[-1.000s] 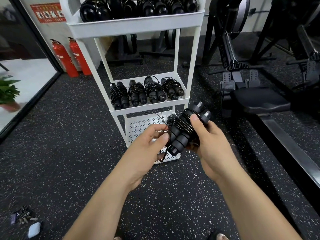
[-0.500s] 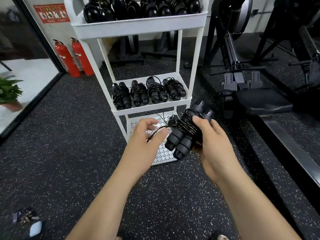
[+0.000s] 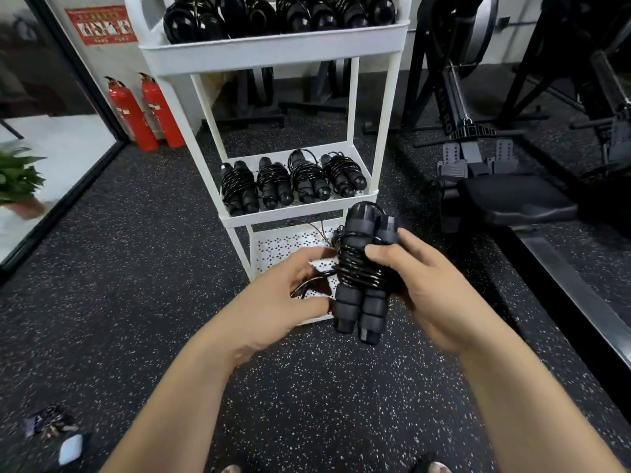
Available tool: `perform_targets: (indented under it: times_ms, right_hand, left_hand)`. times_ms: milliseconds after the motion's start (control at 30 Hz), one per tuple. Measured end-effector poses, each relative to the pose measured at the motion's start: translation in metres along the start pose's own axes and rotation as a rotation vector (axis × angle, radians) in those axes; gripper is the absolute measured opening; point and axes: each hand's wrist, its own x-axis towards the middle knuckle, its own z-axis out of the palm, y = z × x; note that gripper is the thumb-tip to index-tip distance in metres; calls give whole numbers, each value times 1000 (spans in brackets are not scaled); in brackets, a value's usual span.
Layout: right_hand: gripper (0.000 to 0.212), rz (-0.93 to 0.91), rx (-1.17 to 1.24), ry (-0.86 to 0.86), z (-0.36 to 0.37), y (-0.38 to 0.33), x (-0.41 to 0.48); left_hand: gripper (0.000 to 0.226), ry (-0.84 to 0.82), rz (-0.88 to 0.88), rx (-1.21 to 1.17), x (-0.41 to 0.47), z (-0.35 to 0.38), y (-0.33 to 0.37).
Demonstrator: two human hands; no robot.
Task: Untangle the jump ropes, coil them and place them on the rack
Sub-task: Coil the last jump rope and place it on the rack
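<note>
The person is standing in front of the white rack (image 3: 273,51), holding a coiled jump rope (image 3: 360,278) out in the air, in front of the rack's lowest shelf (image 3: 285,244). The right hand (image 3: 430,291) is closing its grip round the bundle from the right side, thumb lying across the black cord wound about the two handles, which are sitting side by side with their ends pointing down. The left hand (image 3: 273,305) is sitting just left of the bundle, its grip narrow, fingers and thumb curling round a loose loop of the same cord trailing off the coil. On the middle shelf four wound ropes (image 3: 293,182) are lying in a row, and more black bundles (image 3: 280,13) are crowding the top shelf. Two red fire extinguishers (image 3: 145,114) are standing against the wall behind and left of the rack, a potted plant (image 3: 17,179) is showing at the far left edge, and a rowing machine (image 3: 495,196) is sitting to the right. A bunch of keys (image 3: 47,425) is lying on the speckled floor (image 3: 136,268) at the lower left.
</note>
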Motion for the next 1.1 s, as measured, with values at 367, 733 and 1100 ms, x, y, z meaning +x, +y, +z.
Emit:
perform_targets:
  times_ms: [367, 733, 1100]
  right_hand:
    - [21, -146, -188, 287, 6, 9, 4]
    - [23, 25, 344, 442, 6, 8, 9]
    - [55, 110, 519, 343, 14, 5, 3]
  left_hand:
    - [23, 421, -21, -37, -1, 13, 11]
    - [20, 306, 275, 273, -11, 51, 20]
    - [37, 205, 169, 497, 3, 48, 2]
